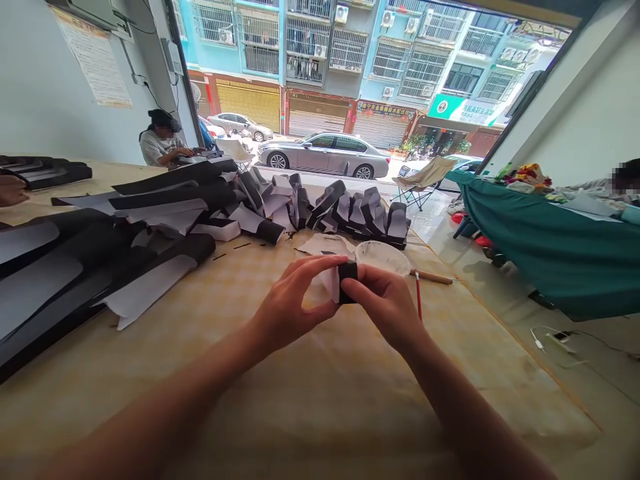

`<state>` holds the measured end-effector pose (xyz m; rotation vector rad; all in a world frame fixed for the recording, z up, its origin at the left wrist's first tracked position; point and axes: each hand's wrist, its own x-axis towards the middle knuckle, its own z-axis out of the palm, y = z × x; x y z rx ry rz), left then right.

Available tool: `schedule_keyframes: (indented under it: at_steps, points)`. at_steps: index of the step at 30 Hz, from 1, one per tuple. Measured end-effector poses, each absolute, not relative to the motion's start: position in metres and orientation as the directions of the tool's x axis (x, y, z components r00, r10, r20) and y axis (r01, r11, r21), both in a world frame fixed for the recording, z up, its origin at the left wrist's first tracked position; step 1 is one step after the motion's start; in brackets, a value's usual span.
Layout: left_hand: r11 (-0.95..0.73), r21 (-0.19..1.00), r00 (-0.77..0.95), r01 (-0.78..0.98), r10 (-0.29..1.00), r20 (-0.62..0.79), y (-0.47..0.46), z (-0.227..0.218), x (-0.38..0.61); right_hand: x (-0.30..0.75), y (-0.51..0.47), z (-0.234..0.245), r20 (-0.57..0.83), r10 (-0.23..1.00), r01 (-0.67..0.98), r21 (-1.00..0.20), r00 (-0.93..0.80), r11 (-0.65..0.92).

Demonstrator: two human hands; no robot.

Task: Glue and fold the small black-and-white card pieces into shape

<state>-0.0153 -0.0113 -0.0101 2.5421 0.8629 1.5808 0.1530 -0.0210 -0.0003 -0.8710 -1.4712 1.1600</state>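
We've got a black pc (349,283) w/ white paper (330,281) on its left side, pinched betw. left hand (295,305) and right hand (383,305), both nearly closed on it, just above the tabletop (320,407). Just past the pc: white dish (383,258), red brush (418,295). Well left of it, black-and-white sheets (105,273); beyond it, bent black pcs (360,217). Risks: a loose pinch could let the paper slip or peel; a careless bump could tip the dish or roll the brush.
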Motion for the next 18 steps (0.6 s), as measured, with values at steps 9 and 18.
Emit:
schedule_keyframes:
  at_steps: [9, 18]
  points:
    - [-0.853, 0.291, 0.334, 0.434, 0.452, 0.827, -0.0110, -0.0109, -0.0154, 0.1521, -0.0216, 0.0009, 0.273, 0.938, -0.034, -0.962, -0.213, 0.272]
    - [-0.852, 0.288, 0.337, 0.436, 0.452, 0.826, -0.0105, -0.0115, -0.0159, 0.1541, -0.0219, 0.0000, 0.291, 0.936, -0.010, -0.956, -0.198, 0.295]
